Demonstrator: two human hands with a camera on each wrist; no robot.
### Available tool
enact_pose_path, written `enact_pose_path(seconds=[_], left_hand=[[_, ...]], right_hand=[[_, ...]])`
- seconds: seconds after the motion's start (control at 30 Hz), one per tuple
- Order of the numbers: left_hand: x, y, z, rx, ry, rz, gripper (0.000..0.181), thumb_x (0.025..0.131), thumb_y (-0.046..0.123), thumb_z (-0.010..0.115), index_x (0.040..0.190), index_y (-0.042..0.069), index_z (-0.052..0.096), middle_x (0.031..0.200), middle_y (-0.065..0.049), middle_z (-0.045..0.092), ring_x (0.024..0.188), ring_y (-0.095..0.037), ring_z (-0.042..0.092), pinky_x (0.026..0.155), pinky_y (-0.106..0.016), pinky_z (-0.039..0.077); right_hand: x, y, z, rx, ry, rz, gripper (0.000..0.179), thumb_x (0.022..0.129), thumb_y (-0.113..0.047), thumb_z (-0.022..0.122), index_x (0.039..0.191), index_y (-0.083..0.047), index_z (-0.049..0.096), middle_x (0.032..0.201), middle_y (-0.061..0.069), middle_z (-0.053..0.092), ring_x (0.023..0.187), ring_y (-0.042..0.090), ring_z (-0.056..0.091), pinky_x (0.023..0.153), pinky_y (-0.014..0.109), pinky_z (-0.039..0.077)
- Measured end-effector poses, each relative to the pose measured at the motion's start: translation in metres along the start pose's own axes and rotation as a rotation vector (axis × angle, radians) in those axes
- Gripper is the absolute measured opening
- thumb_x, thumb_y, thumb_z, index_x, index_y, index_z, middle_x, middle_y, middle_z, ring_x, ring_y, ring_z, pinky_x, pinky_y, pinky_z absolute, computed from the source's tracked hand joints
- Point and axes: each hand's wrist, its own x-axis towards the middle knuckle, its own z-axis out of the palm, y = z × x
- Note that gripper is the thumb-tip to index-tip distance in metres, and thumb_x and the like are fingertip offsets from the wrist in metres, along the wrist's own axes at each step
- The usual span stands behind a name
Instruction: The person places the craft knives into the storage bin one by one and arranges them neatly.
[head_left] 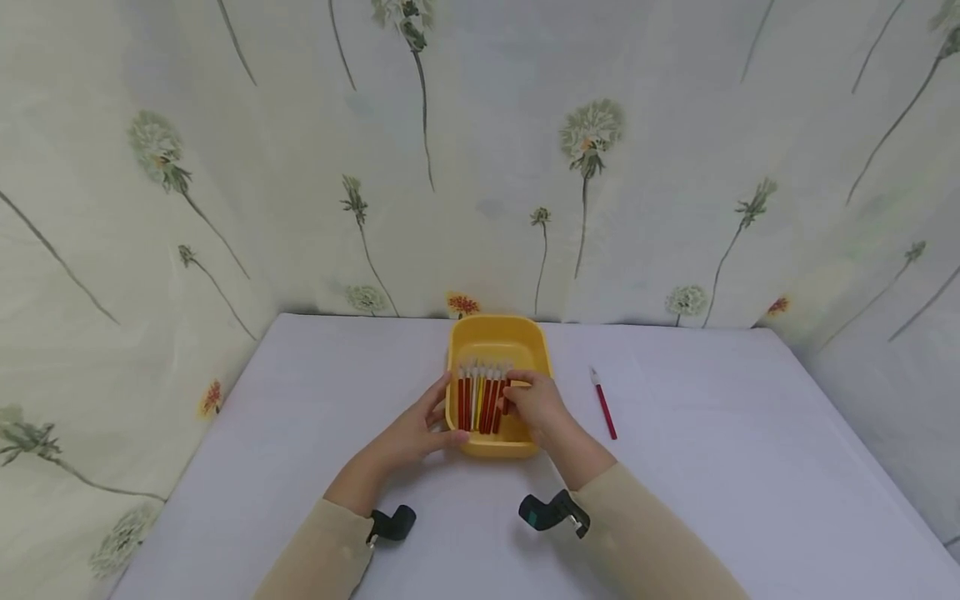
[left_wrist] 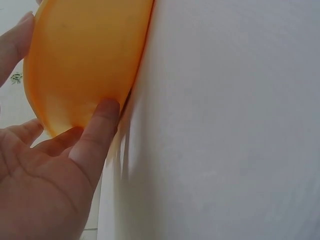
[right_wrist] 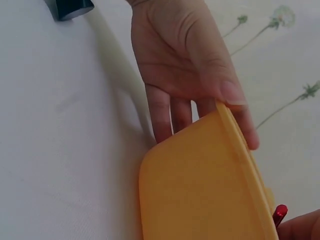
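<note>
A yellow plastic tray [head_left: 501,327] holds a row of slim sticks [head_left: 480,404], mostly red with pale tips. They look like paintbrushes or pens; which one I cannot tell. My left hand [head_left: 420,429] grips the tray's left side. Its thumb lies on the rim in the right wrist view, fingers against the wall. Inside the tray, at the row's right end, my right hand [head_left: 536,404] pinches a red stick [right_wrist: 280,214]; its fingertips are partly hidden. In the left wrist view, fingers of the left hand [left_wrist: 55,175] touch the tray's orange-lit wall [left_wrist: 90,50].
One more red stick [head_left: 606,410] with a pale tip lies right of the tray on the white tabletop [head_left: 720,467]. A dandelion-patterned cloth [head_left: 495,167] hangs behind the table's back edge. Black wrist cameras [head_left: 393,523] sit at both sleeves.
</note>
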Motion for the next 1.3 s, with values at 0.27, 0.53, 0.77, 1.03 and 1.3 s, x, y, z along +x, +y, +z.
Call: enact_pose_path(seconds=[0.27, 0.53, 0.77, 1.03, 1.3], left_hand=[[-0.002, -0.001, -0.001, 0.057, 0.011, -0.022, 0.104, 0.083, 0.041, 0.081, 0.161, 0.036, 0.012, 0.166, 0.000, 0.019, 0.146, -0.029, 0.035, 0.117, -0.051, 0.029], [0.003, 0.005, -0.001, 0.044, 0.020, -0.026, 0.104, 0.083, 0.038, 0.082, 0.161, 0.036, 0.013, 0.167, -0.001, 0.017, 0.145, -0.031, 0.036, 0.116, -0.051, 0.030], [0.002, 0.003, -0.001, 0.033, 0.013, -0.020, 0.104, 0.084, 0.036, 0.082, 0.162, 0.033, 0.013, 0.167, -0.002, 0.017, 0.145, -0.032, 0.036, 0.117, -0.052, 0.029], [-0.003, 0.003, -0.001, 0.056, 0.018, -0.030, 0.103, 0.084, 0.038, 0.081, 0.162, 0.032, 0.013, 0.167, -0.003, 0.019, 0.145, -0.032, 0.035, 0.115, -0.052, 0.032], [-0.001, 0.002, -0.001, 0.037, 0.014, -0.028, 0.102, 0.085, 0.036, 0.081, 0.162, 0.033, 0.014, 0.167, -0.003, 0.018, 0.145, -0.031, 0.036, 0.116, -0.053, 0.030]], right_hand=[[0.006, 0.003, 0.001, -0.083, 0.008, 0.043, 0.038, 0.102, 0.001, 0.050, 0.140, 0.002, 0.049, 0.115, 0.023, 0.058, 0.077, 0.019, 0.060, 0.082, 0.036, 0.051], [0.014, 0.001, 0.001, -0.054, 0.010, 0.014, 0.044, 0.098, 0.010, 0.046, 0.142, 0.007, 0.043, 0.105, 0.025, 0.056, 0.064, 0.017, 0.057, 0.064, 0.029, 0.050], [0.015, 0.005, 0.004, -0.093, 0.038, 0.016, 0.049, 0.096, 0.011, 0.047, 0.144, 0.004, 0.044, 0.116, 0.023, 0.054, 0.073, 0.018, 0.055, 0.063, 0.026, 0.047], [0.010, 0.007, 0.007, -0.156, 0.050, -0.030, 0.049, 0.094, 0.009, 0.046, 0.143, 0.004, 0.046, 0.100, 0.013, 0.050, 0.072, 0.015, 0.048, 0.063, 0.024, 0.042], [0.003, -0.003, -0.002, -0.255, 0.076, -0.126, 0.044, 0.095, 0.000, 0.053, 0.139, -0.004, 0.055, 0.089, 0.004, 0.049, 0.070, 0.012, 0.046, 0.057, 0.023, 0.037]])
